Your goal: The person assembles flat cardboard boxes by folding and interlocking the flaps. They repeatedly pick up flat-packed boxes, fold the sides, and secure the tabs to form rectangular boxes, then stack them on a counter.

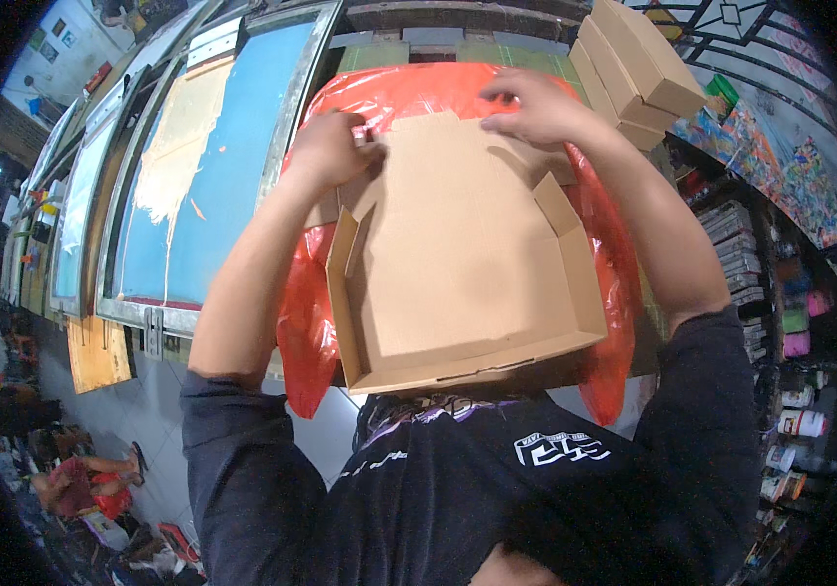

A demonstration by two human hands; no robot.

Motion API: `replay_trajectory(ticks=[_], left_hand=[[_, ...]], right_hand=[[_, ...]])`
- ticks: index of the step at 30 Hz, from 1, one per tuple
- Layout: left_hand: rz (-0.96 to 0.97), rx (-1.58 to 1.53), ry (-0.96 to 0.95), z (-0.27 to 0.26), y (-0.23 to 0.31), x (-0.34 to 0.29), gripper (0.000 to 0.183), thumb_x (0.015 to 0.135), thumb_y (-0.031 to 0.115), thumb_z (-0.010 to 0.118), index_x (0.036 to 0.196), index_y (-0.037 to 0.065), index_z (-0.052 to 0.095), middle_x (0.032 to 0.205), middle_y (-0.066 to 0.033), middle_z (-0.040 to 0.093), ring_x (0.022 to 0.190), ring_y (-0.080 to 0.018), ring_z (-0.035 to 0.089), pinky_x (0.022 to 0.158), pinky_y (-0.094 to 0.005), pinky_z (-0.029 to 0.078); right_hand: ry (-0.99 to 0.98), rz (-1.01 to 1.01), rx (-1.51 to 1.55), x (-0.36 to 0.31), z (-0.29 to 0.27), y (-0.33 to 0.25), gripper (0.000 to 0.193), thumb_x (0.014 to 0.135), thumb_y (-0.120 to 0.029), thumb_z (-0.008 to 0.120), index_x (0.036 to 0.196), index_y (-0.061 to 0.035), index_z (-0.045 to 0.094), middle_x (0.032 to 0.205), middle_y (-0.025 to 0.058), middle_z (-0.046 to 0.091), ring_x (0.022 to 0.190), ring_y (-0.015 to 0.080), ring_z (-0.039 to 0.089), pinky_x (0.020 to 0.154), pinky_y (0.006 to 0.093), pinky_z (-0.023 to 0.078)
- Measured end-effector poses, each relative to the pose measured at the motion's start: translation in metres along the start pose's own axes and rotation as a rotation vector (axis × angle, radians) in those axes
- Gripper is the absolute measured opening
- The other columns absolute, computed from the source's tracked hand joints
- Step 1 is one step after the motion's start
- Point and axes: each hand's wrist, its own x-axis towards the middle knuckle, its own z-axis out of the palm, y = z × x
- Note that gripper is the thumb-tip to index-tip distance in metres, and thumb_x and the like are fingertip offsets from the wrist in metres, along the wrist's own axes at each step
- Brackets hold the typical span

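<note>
A brown cardboard box (467, 254) lies partly folded in front of me, its near wall and side walls standing up and its far end flat. Beneath it spreads shiny red plastic (418, 83), which hangs down on both sides. By the box's far left corner is my left hand (330, 151), slightly blurred. Its fingers are bent, with a gap between forefinger and thumb, and the thumb is close to the cardboard. Over the far right corner, my right hand (540, 107) has thumb and fingers apart. Neither hand visibly grips anything.
Folded cardboard boxes (638, 73) are stacked at the far right. Framed blue screens (252, 127) lean along the left, one smeared with cream paint. Shelves with tubs (801, 423) stand at right. Another person (77, 483) sits at the lower left, away from me.
</note>
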Motion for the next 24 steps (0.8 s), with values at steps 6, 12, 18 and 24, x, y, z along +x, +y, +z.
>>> replay_trajectory(ticks=[6,12,18,24], left_hand=[[0.173,-0.164,-0.073,0.024,0.009,0.049,0.043,0.071,0.028,0.074,0.108,0.005,0.067,0.104,-0.0181,0.063,0.096,-0.0343,0.062,0.085,-0.0393,0.05],[0.222,-0.277,-0.042,0.036,0.017,0.063,0.026,0.07,0.013,0.066,0.094,0.002,0.065,0.093,-0.0193,0.065,0.09,-0.0344,0.063,0.079,-0.0395,0.05],[0.179,-0.319,-0.068,0.02,0.04,0.044,0.023,0.071,0.013,0.065,0.091,0.002,0.062,0.085,-0.0172,0.066,0.08,-0.0306,0.065,0.073,-0.0377,0.05],[0.071,-0.375,-0.124,0.013,-0.011,0.055,0.047,0.072,0.033,0.078,0.097,-0.003,0.062,0.086,-0.0131,0.067,0.079,-0.0218,0.065,0.072,-0.0336,0.051]], right_hand=[[-0.197,-0.073,-0.006,0.032,0.018,-0.019,0.05,0.075,-0.028,0.073,0.116,-0.0039,0.058,0.109,0.0121,0.053,0.101,0.0275,0.053,0.089,0.0359,0.044],[-0.176,-0.042,0.158,0.037,0.019,-0.018,0.046,0.07,-0.016,0.078,0.11,-0.0041,0.06,0.105,0.0107,0.057,0.097,0.0247,0.055,0.084,0.0363,0.046],[-0.027,-0.124,-0.004,0.031,0.028,-0.025,0.027,0.072,-0.013,0.074,0.094,-0.0022,0.062,0.088,0.0112,0.063,0.082,0.0263,0.06,0.076,0.0358,0.048],[-0.097,-0.027,0.123,0.036,0.024,-0.01,0.019,0.079,-0.016,0.068,0.093,-0.003,0.065,0.089,0.0109,0.065,0.082,0.0251,0.061,0.074,0.0357,0.048]])
